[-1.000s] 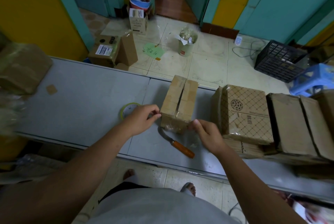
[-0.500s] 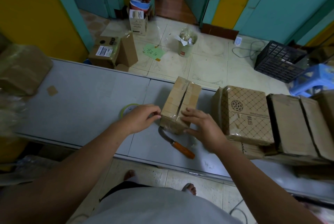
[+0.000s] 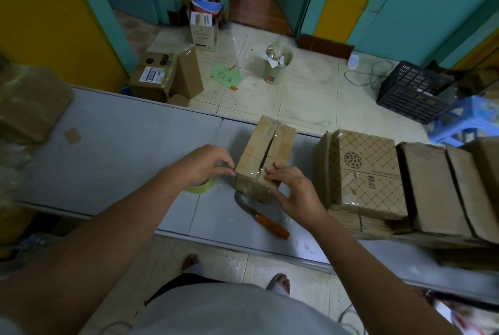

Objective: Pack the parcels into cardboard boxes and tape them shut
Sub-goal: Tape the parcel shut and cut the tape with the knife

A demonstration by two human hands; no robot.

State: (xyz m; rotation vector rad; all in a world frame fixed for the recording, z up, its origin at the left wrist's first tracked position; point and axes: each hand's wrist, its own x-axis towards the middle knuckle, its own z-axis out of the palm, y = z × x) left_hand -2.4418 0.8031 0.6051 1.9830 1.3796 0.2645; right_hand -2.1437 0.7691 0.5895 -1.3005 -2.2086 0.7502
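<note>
**Cardboard box, near end taped, top seam next**

Brown cardboard box [image 3: 266, 151] sits mid-bench [image 3: 121, 151], long side running far, just left of a stack of packed boxes [image 3: 364, 172]. It's plain card. The two top flaps meet along a dark slit that isn't lying flat, and shiny clear tape [image 3: 252, 186] is wrinkled over the near end.

Left hand [image 3: 201, 164] has thumb and forefinger pinched together at the box's near-left corner, on the tape strip as far as I can tell. The yellowish tape roll [image 3: 201, 188] is tucked under the palm. Right hand [image 3: 293, 190] has its fingers [image 3: 279, 167] spread and pressing on the near top edge, thumb against the near face.

My take on doing this bit right: keep the strip taut with the left and squeeze the flaps together so the slit shuts before tape crosses it. Then run it straight along the seam and rub outward from the middle. The knife [image 3: 260, 220] with the orange handle lies right at the box's near end, so mind the right wrist when reaching for the cut.
</note>
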